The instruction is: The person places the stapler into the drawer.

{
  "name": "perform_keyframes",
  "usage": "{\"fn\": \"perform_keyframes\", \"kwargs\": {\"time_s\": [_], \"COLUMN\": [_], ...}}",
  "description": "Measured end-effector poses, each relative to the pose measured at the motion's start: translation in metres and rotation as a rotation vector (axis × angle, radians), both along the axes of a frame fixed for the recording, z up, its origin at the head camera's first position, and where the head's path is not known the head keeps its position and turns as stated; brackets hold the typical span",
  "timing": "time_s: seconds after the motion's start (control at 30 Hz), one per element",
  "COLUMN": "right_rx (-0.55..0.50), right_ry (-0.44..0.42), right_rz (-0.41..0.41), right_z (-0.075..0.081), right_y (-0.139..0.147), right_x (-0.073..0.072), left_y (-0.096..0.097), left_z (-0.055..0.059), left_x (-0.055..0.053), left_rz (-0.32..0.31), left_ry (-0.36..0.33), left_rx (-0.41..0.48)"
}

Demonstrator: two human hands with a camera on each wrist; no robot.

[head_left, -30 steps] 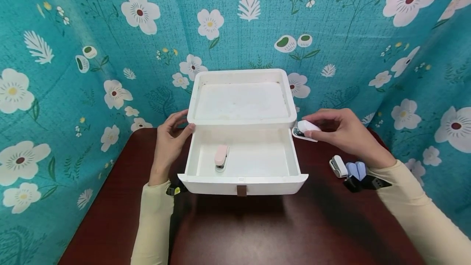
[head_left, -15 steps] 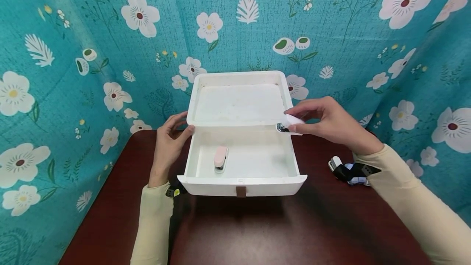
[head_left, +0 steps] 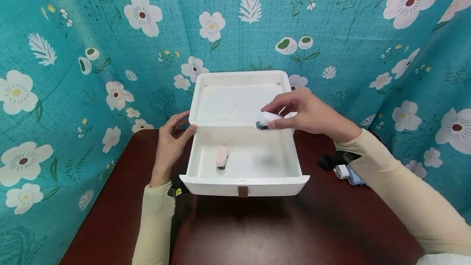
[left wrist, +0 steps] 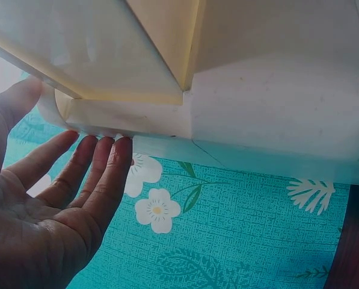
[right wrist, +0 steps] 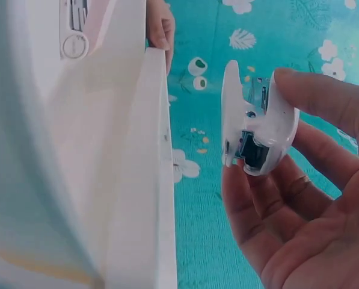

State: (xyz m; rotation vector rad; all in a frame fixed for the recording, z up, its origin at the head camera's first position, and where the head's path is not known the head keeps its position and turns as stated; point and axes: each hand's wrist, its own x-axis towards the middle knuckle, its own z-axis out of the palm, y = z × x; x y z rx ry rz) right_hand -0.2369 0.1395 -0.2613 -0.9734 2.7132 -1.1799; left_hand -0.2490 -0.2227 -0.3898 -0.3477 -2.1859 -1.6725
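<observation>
A white two-tier box has a shallow tray top point(head_left: 235, 97) and a pulled-out drawer point(head_left: 213, 188) below. Inside the drawer, toward its left, lies a pink mini stapler point(head_left: 222, 155). My right hand point(head_left: 303, 113) pinches a white mini stapler point(head_left: 271, 118) between thumb and fingers, above the drawer's right part. The right wrist view gives a side look at this stapler point(right wrist: 232, 111), its metal parts showing between its two halves. At the box's left side, my left hand point(head_left: 170, 144) rests its thumb and fairly straight fingertips against the edge.
On the dark red table point(head_left: 235, 232), a white stapler point(head_left: 341, 171) and light blue objects point(head_left: 355, 176) lie at the right, partly hidden by my right sleeve. A teal floral curtain point(head_left: 235, 44) hangs behind and around the table. A brown tab point(head_left: 243, 192) marks the drawer front.
My right hand has carried the white stapler leftward, from beside the box's right edge to over the drawer. My left hand has stayed at the box's left side.
</observation>
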Motion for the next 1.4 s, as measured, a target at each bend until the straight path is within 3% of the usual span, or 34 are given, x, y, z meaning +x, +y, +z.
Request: {"fn": "perform_keyframes", "kwargs": {"time_s": [0.5, 0.8, 1.4], "right_rx": [-0.03, -0.036, 0.152], "right_ry": [-0.166, -0.288, -0.357], "right_rz": [0.28, 0.511, 0.712], "right_z": [-0.003, -0.01, -0.023], "right_y": [-0.039, -0.054, -0.075], "right_x": [-0.025, -0.04, -0.039], "left_y": [0.002, 0.003, 0.0], "left_z": [-0.001, 0.001, 0.001], "left_x": [-0.002, -0.002, -0.002], "left_rz": [-0.01, -0.002, 0.006], "left_ry": [0.003, -0.001, 0.012], "left_rx": [-0.003, -0.012, -0.01]}}
